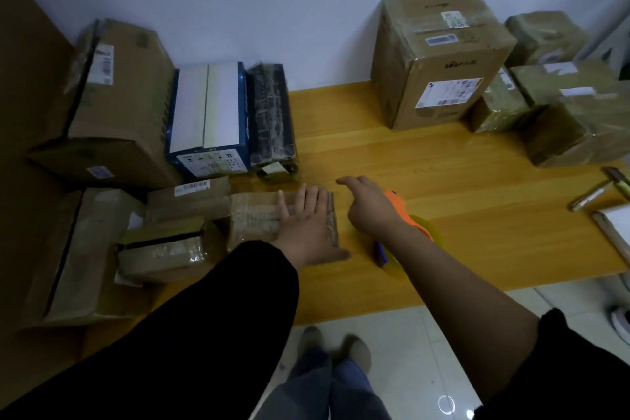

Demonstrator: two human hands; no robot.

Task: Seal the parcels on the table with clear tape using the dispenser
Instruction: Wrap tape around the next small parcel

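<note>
Black sleeve (211,334) nearest, at 7 o'clock. Left hand (306,228) flat, fingers straight, presses on small taped parcel (259,218). Right hand (366,206) at parcel's 3 o'clock, wrapped round orange tape dispenser (414,223), index finger stretched out. Both near centre of wooden table (443,164). Large carton (439,58) at 1 o'clock, brown boxes (119,106) at 10.

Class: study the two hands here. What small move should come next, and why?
Probably bring the tape dispenser in the right hand across onto the small parcel: the left hand lies flat on it, while the dispenser is beside it, not touching.
</note>
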